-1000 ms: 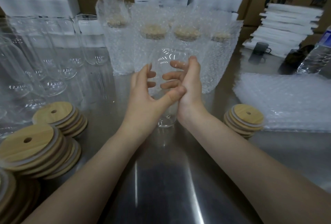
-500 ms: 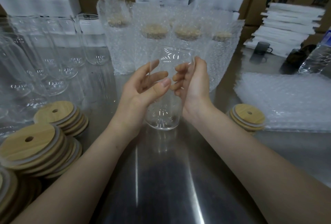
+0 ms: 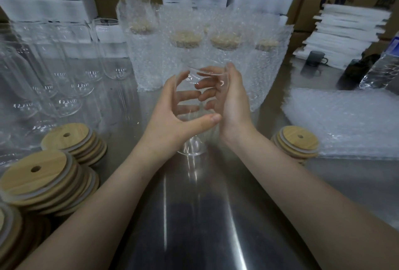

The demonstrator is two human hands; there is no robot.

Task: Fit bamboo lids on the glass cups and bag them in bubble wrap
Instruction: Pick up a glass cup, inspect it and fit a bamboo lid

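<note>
Between two hands (image 3: 170, 118) (image 3: 233, 101), one glass cup (image 3: 191, 147).

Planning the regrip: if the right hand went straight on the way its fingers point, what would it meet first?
Likely the left hand: the right hand points left round the far side of the cup, its fingertips almost at the left ones. Depth through the glass is unclear.
</note>
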